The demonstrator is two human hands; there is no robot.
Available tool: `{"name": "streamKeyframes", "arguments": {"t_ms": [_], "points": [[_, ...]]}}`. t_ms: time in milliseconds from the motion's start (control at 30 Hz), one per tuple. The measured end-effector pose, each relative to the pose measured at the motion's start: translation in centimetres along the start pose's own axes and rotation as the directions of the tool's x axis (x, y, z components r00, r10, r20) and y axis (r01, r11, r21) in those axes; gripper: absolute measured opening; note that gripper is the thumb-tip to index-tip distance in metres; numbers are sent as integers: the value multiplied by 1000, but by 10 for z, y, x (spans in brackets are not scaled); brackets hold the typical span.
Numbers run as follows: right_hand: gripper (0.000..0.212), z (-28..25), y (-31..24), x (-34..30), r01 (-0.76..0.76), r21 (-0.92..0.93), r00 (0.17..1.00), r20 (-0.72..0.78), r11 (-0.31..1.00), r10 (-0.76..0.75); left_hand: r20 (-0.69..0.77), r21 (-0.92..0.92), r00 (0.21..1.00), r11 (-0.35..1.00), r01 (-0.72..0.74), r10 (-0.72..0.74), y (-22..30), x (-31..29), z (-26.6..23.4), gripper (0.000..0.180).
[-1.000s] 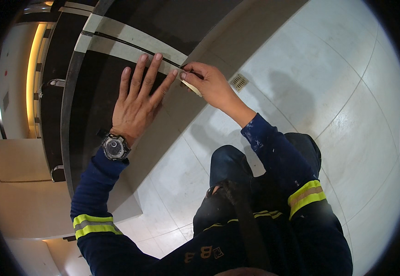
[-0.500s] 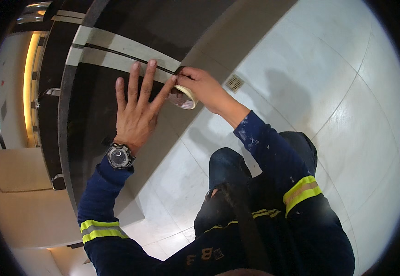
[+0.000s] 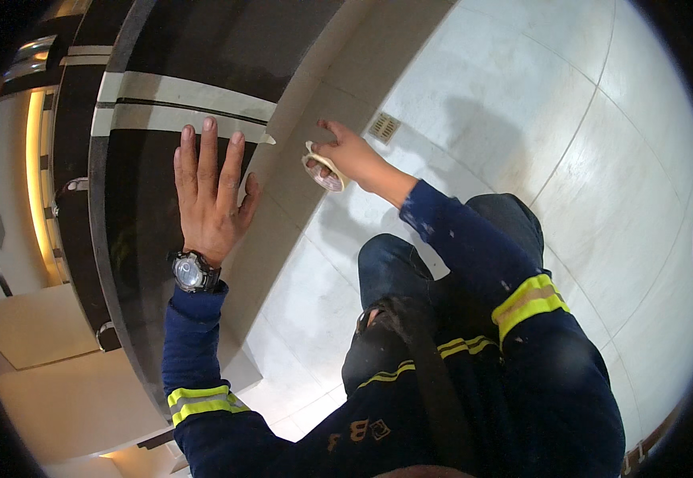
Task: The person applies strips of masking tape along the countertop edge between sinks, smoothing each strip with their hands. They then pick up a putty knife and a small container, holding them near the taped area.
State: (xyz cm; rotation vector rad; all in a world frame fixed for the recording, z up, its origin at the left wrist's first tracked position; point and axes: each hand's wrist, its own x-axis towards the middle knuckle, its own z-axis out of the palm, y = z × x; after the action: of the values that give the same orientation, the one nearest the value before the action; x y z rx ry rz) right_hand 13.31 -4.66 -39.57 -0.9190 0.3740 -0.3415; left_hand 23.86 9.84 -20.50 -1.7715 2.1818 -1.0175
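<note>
My left hand (image 3: 209, 203) lies palm down on a glossy dark panel (image 3: 143, 239), fingers stretched out. Its fingertips rest at the lower of two pale tape strips (image 3: 159, 118), which run side by side across the panel with a thin dark line between them. At the panel's right edge, the lower strip's end sticks out a little. Off that edge, my right hand (image 3: 358, 162) grips a roll of pale tape (image 3: 333, 182), with its fingers partly inside the ring. The roll hangs apart from the strip.
Pale floor tiles (image 3: 506, 135) spread to the right, with a small square drain (image 3: 384, 127) near my right hand. Dark drawer fronts with metal handles (image 3: 78, 184) and a lit yellow strip (image 3: 37, 159) are at the left. My bent knee (image 3: 390, 267) is below the roll.
The tape roll has come away from the strip's end at the panel edge. My left hand has shifted off that end, its fingers now closer together. The whole view has moved slightly.
</note>
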Motion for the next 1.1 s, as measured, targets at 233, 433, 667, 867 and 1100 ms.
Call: {"name": "streamKeyframes", "arguments": {"t_ms": [233, 433, 667, 867, 1100], "points": [[54, 15, -65, -77, 109, -126, 963, 258, 986, -73, -42, -105, 999, 994, 10, -14, 0, 3, -7, 77], [60, 28, -91, -75, -55, 124, 945, 326, 991, 12, -54, -144, 998, 990, 13, -21, 1, 2, -4, 79], [82, 48, -73, -39, -178, 280, 909, 413, 943, 49, -72, -134, 995, 989, 61, -71, 1, -1, -8, 78], [60, 10, -54, -20, 164, -499, 904, 422, 851, 73, -52, -232, 997, 972, 36, -49, 7, 21, -13, 81], [60, -4, -174, -141, 315, -858, 788, 475, 406, 391, 70, -432, 997, 900, 63, -37, -1, 6, -25, 73]]}}
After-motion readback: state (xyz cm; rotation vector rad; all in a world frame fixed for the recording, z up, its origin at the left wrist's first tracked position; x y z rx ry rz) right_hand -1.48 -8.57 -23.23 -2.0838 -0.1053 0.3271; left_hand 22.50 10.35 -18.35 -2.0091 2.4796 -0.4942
